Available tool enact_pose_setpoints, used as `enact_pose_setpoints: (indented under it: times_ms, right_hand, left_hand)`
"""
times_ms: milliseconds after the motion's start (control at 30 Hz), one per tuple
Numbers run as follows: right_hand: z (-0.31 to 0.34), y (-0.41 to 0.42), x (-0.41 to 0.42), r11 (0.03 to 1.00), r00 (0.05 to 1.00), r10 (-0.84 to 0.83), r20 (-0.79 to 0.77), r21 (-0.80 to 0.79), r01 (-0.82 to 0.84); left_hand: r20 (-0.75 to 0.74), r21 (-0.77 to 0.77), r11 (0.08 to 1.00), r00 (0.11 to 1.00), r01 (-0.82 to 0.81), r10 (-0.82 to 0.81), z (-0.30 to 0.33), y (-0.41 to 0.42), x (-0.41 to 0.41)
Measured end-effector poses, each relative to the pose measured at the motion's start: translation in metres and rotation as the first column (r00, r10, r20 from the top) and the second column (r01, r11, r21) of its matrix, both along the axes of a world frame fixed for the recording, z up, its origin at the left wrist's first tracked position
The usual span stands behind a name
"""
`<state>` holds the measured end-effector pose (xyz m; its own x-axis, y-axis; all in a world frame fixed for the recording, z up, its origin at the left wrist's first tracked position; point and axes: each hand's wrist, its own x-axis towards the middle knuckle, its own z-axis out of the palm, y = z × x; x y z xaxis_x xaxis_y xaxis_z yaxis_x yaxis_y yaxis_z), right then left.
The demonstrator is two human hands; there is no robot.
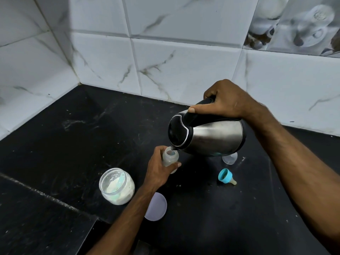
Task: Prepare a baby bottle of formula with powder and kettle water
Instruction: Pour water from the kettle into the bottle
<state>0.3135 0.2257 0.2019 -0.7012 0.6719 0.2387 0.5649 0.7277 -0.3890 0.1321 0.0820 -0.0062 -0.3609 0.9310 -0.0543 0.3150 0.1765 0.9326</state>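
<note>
Over black counter (73, 144), right hand (226, 102) grips tipped kettle (211, 137), left hand (158, 168) clasps bottle (170, 157).

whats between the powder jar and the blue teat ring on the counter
In the head view, the left hand gripping the bottle sits between the jar and the teat ring.

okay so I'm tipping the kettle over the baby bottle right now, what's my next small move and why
Probably tip the kettle upright soon: its spout sits over the bottle your left hand steadies, and the bottle is small. Your right hand controls the tilt.

Head camera looks steeply down, close over countertop (73, 144).
</note>
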Motion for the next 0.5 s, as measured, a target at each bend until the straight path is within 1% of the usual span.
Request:
enact_pose_setpoints:
  times_ms: [500]
  right_hand:
    - [0.0045, -0.0076, -0.0031, 1.000, 0.999, -0.005, 0.039, 0.029, 0.004]
  left_hand:
    - [-0.006, -0.017, 1.000, 1.000, 0.024, -0.024, -0.0016, 0.0024, 0.0002]
